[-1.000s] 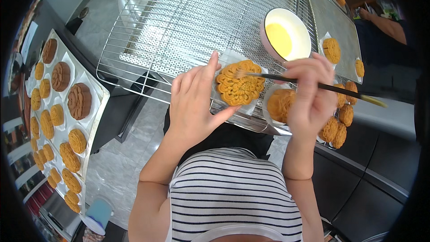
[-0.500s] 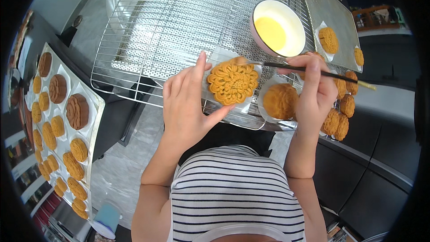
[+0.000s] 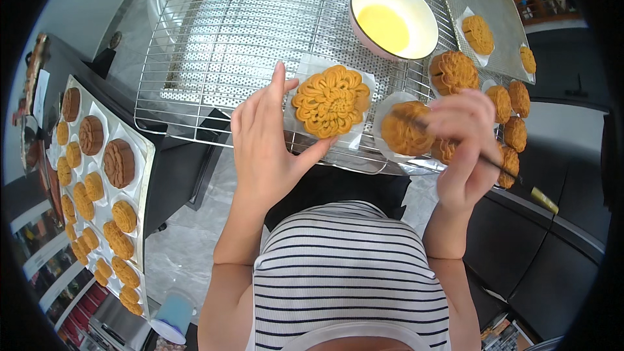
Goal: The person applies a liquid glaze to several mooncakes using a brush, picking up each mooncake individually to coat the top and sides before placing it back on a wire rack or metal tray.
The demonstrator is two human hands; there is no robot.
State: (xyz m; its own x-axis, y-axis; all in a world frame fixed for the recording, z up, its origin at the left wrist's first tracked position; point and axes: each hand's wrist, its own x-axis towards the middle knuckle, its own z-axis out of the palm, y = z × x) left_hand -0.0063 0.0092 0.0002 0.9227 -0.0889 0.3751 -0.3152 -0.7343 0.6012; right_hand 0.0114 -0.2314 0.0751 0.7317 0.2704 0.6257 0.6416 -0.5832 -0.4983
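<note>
Flower-patterned pastry (image 3: 330, 101) on a paper square (image 3: 304, 66), near the front edge of a wire rack (image 3: 188, 91), right before the body. Paper probably there to keep the soft-looking base off the bars and make turning easy. Left hand (image 3: 263, 140) cupped around the near-left side: fingers close together along the left, thumb spread wide and set at the lower edge. Not clamped; likely just steadying, with the patterned top left uncovered.

Right hand (image 3: 465, 136) blurred, fingers closed on the handle of a brush (image 3: 504, 169), pencil-style, handle slanting down to the right, tip toward the left. Such a hold presumably for light fingertip control. Brush end over a round pastry (image 3: 403, 133), just right of the flower-patterned one, also on paper. Contact of bristles with its top: cannot tell, too blurred.

Bowl (image 3: 416, 10) of yellow liquid (image 3: 383, 29) beyond both pastries, on the rack, apparently parked within short reach of the brush. Perforated tray (image 3: 260, 32) beneath the rack, maybe for catching drips.

Farther right, a ridged pastry (image 3: 455, 73) and a cluster of smaller pastries (image 3: 515, 133). Far left, a separate tray (image 3: 141, 237) with rows of brown and golden pastries on papers, spaced probably against sticking.
</note>
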